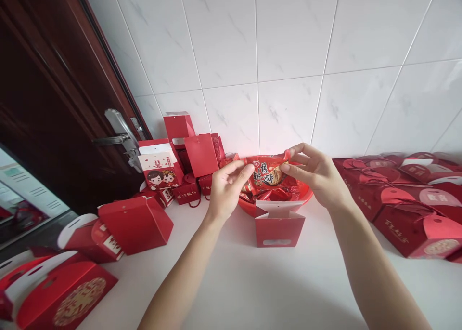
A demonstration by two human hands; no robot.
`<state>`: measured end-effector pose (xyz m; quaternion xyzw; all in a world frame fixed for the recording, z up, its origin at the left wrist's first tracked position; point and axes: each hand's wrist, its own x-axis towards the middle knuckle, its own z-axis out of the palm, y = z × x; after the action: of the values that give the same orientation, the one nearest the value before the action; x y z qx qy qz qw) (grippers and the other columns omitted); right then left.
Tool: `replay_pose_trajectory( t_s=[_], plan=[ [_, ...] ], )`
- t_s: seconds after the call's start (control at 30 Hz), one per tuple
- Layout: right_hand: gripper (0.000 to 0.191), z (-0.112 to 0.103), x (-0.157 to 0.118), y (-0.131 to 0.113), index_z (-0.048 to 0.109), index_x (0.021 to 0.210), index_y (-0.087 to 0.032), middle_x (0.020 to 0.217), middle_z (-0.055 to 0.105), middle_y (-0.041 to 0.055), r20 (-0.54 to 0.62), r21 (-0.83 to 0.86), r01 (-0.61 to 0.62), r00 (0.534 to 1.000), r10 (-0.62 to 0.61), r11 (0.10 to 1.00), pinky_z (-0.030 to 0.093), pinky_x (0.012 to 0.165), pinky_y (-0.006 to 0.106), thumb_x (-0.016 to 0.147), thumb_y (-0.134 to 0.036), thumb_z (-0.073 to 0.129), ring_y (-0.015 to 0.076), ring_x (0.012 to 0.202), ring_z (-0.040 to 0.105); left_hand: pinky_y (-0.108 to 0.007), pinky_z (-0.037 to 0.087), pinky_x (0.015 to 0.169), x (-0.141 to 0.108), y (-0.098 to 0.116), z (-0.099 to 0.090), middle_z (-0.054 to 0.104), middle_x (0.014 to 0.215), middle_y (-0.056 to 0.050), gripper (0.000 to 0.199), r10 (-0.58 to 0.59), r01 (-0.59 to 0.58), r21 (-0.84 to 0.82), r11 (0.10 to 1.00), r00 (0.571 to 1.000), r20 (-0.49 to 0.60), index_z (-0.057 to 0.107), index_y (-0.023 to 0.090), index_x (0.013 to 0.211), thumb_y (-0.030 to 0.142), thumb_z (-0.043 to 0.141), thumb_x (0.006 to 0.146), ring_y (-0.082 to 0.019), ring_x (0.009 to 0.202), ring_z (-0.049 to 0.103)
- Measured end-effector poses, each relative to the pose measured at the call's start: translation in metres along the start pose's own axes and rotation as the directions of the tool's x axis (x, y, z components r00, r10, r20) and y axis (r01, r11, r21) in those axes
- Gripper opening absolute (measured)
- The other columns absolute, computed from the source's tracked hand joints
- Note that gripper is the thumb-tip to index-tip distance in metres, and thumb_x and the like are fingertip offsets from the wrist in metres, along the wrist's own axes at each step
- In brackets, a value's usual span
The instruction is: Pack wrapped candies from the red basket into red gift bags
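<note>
Between my two hands is a red packet of walnut cookies (266, 172), with dark characters and a cookie picture on its wrapper. My left hand (228, 188) pinches its left end between thumb and fingers. At the other end, my right hand (314, 175) grips the packet's right corner. Below it stands a red plastic basket (306, 195) holding more red wrapped packets (272, 195), partly covered by my hands and the held packet. An open red gift box (280, 232) with a white inside stands upright in front of the basket.
Several red boxes (400, 214) fill the right side of the white table (231, 291). More red boxes (135, 224) stand at the left, with others (202, 156) against the tiled wall (231, 46). A dark wooden door (46, 79) with a metal handle (117, 137) is at the left.
</note>
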<state>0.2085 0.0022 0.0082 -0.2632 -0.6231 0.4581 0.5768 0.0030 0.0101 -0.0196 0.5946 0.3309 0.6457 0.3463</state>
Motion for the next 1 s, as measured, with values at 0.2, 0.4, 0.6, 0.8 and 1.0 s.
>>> replay_pose_trajectory(
  t_s=[0.2,0.4,0.6,0.8,1.0],
  plan=[
    [0.031,-0.004,0.002,0.003,0.066,0.077,-0.020,0.079,0.073,0.0034,-0.051,-0.033,0.031,0.998,-0.033,0.999,0.058,0.064,0.029,0.076,-0.044,0.086,0.0163,0.070,0.068,-0.031,0.050,0.073,-0.003,0.002,0.001,0.069,0.079,-0.002,0.022,0.033,-0.035,0.034,0.999,0.998,0.044,0.076,0.019,0.080,0.041,0.080,0.081,-0.017,0.076,0.061],
    [0.025,0.003,0.002,0.011,0.064,0.073,-0.023,0.075,0.071,0.0005,-0.173,0.010,0.146,0.974,-0.142,0.989,0.054,0.065,0.030,0.079,-0.038,0.083,0.0147,0.067,0.065,-0.032,0.051,0.073,-0.003,0.002,0.010,0.067,0.073,0.000,0.025,-0.058,0.053,-0.142,0.988,0.998,-0.033,0.073,0.021,0.070,0.043,0.086,0.070,-0.016,0.073,0.059],
    [0.029,0.008,0.003,0.014,0.060,0.070,-0.023,0.067,0.064,-0.0014,-0.248,-0.024,0.160,0.955,-0.160,0.987,0.049,0.059,0.028,0.078,-0.041,0.082,0.0137,0.062,0.059,-0.031,0.053,0.071,-0.002,0.000,0.012,0.069,0.077,-0.001,0.031,-0.160,0.155,-0.205,0.966,0.987,-0.009,0.073,0.021,0.071,0.046,0.089,0.064,-0.017,0.076,0.063],
    [0.028,0.007,0.001,0.010,0.062,0.071,-0.022,0.068,0.065,-0.0004,-0.193,-0.030,0.146,0.970,-0.149,0.989,0.048,0.056,0.027,0.078,-0.039,0.084,0.0137,0.061,0.058,-0.031,0.053,0.075,-0.002,-0.003,0.009,0.075,0.089,-0.004,0.032,-0.094,0.094,-0.135,0.986,0.996,0.010,0.081,0.022,0.087,0.051,0.085,0.073,-0.018,0.084,0.065],
    [0.030,0.017,0.001,0.015,0.062,0.071,-0.022,0.067,0.064,-0.0009,-0.254,0.040,0.123,0.961,-0.110,0.992,0.048,0.058,0.026,0.076,-0.040,0.085,0.0133,0.062,0.059,-0.029,0.048,0.069,-0.007,-0.007,0.012,0.064,0.071,0.000,0.030,0.008,-0.007,-0.058,0.998,1.000,0.009,0.075,0.020,0.075,0.048,0.075,0.086,-0.015,0.070,0.055]
  ],
)
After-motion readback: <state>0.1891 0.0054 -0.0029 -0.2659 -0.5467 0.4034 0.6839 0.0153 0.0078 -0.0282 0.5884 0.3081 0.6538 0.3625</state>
